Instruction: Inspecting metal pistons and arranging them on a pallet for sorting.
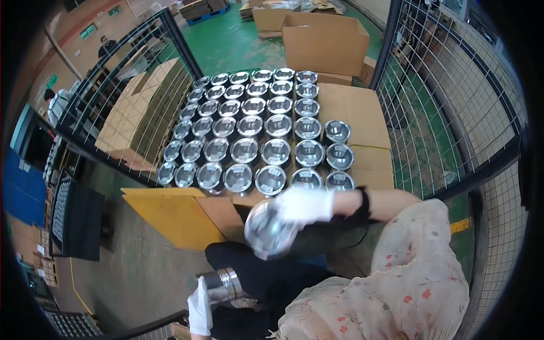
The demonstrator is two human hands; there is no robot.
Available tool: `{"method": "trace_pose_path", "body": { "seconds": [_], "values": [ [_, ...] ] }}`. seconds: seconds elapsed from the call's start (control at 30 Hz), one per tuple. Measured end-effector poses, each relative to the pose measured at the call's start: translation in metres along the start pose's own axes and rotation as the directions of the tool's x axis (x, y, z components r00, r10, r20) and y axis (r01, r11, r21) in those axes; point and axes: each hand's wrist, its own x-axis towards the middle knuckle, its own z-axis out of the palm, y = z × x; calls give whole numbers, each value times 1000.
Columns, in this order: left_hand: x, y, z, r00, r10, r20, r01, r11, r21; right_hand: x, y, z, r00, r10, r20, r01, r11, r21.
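Note:
My right hand (pixel 305 205), in a white glove, grips a shiny metal piston (pixel 266 233) in front of the cage's near edge; both are smeared by motion. Lower down, beside my dark-trousered leg, my left hand (pixel 199 310), gloved in white too, is closed around another piston (pixel 226 285). That one lies on its side, its ring grooves showing. Beyond my right hand, several rows of upright pistons (pixel 245 150) with round silvery tops stand on a cardboard sheet (pixel 368 158) inside the cage.
Black wire mesh sides (pixel 453 107) flank the pistons left and right. A yellow board (pixel 170 218) slants at the near left. Large cardboard boxes (pixel 326 45) stand behind, another (pixel 141 107) to the left. A dark rack (pixel 76 221) holds more metal parts. Two people are in the left background.

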Motion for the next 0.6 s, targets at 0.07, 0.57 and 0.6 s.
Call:
{"method": "trace_pose_path", "body": {
  "seconds": [0.07, 0.57, 0.6],
  "values": [
    [-10, -5, -11, 972, -234, -15, 229, 963, -142, -23, 12, -77, 940, 130, -315, -161, 984, -72],
    [-95, -32, -61, 717, -451, -532, 360, 893, -272, -11, 332, -241, 222, 570, -791, -831, 535, 151],
    [-84, 9, -54, 719, -506, -476, 444, 862, -245, -8, 344, -236, 243, 556, -795, -814, 562, 144]
  ]
}}
